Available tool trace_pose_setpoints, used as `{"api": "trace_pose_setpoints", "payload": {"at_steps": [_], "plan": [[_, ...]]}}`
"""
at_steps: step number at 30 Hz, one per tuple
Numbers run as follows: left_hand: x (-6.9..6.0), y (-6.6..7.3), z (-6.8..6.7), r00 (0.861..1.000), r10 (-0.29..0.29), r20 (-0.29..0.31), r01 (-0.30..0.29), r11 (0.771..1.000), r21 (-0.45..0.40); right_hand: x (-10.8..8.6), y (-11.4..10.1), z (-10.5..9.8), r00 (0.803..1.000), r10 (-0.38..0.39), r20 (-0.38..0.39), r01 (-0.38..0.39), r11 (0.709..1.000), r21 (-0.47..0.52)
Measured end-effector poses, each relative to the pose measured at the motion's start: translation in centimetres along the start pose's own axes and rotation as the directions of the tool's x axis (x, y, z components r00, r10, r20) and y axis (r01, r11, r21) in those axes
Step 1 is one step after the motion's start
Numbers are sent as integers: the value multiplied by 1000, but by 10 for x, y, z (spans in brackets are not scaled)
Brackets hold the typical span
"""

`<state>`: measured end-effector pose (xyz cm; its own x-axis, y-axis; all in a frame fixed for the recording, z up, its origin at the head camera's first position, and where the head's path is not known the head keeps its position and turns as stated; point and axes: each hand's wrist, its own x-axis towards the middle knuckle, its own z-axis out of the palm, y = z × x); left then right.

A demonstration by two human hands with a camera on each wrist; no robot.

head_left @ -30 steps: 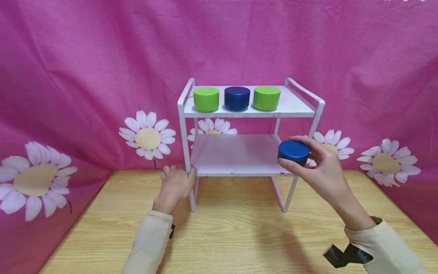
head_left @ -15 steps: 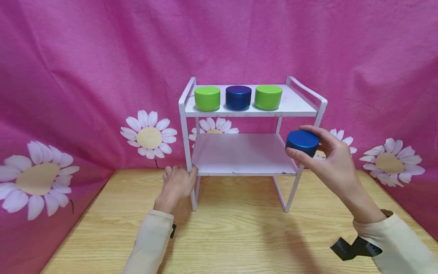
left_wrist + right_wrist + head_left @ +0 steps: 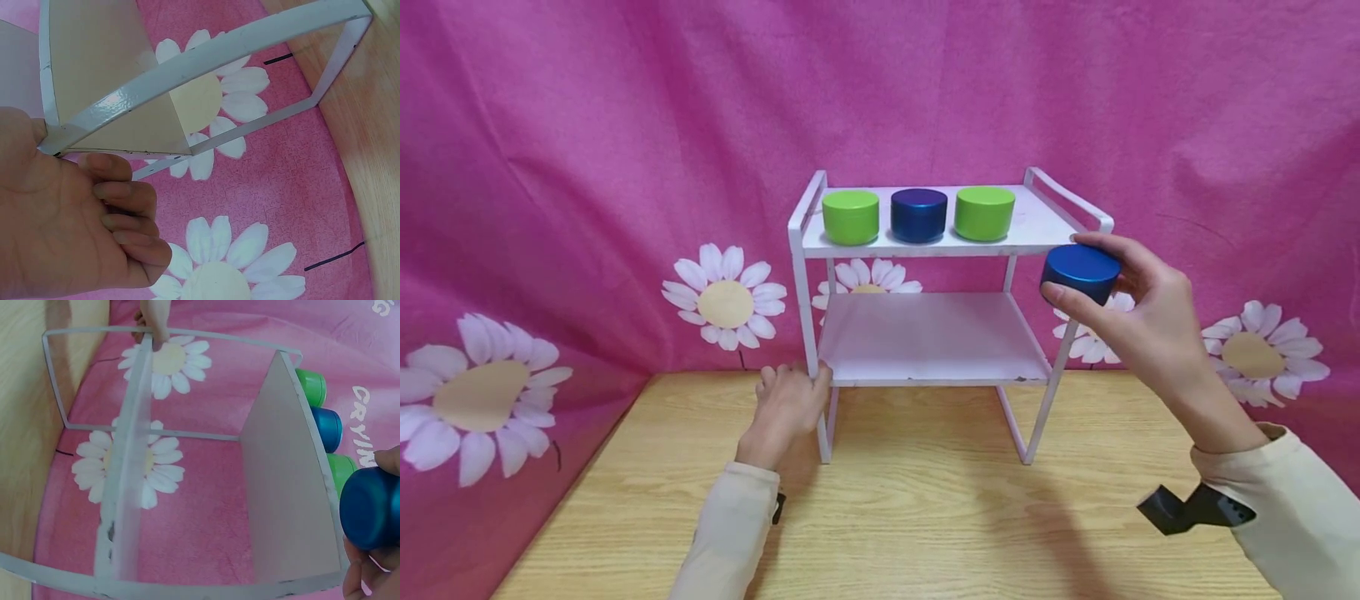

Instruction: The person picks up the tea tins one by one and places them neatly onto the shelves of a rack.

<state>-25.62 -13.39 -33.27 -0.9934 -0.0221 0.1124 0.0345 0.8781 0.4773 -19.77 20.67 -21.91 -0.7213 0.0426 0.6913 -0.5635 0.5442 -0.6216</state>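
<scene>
A round blue tin (image 3: 1081, 273) is pinched between the thumb and fingers of my right hand (image 3: 1157, 312), raised in front of the rack's upper right corner. My left hand (image 3: 792, 404) grips the white two-tier rack (image 3: 925, 250) at its left front leg, level with the lower shelf. In the left wrist view its fingers (image 3: 128, 206) are curled beside the frame. On the upper shelf, a green tin (image 3: 851, 218), a dark blue tin (image 3: 918, 217) and another green tin (image 3: 984, 214) stand in a row from left to right.
The rack's lower shelf (image 3: 925, 337) carries nothing. Side rails (image 3: 1070, 200) rise at both ends of the upper shelf. A wooden table (image 3: 887, 525) lies under the rack, and a pink flowered cloth (image 3: 587, 150) hangs behind.
My right hand has lifted the blue tin upward and to the right, from lower-shelf height to near the upper shelf's edge. The left hand has stayed on the rack.
</scene>
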Motion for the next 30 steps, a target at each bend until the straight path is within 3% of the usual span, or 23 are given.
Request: {"api": "trace_pose_setpoints", "payload": {"at_steps": [9,17,30], "plan": [[-1,-1,1,1000,7,-8,-7,1000,-24,18,0,-4,999,8,-39,-9,1000,-25],[-1,-1,1,1000,1,-1,-1,1000,-30,27,-4,-5,995,-33,-91,25,997,-78],[-1,0,1,1000,-3,-12,2,999,-36,46,-8,-2,1000,12,-9,-12,995,-103]]}}
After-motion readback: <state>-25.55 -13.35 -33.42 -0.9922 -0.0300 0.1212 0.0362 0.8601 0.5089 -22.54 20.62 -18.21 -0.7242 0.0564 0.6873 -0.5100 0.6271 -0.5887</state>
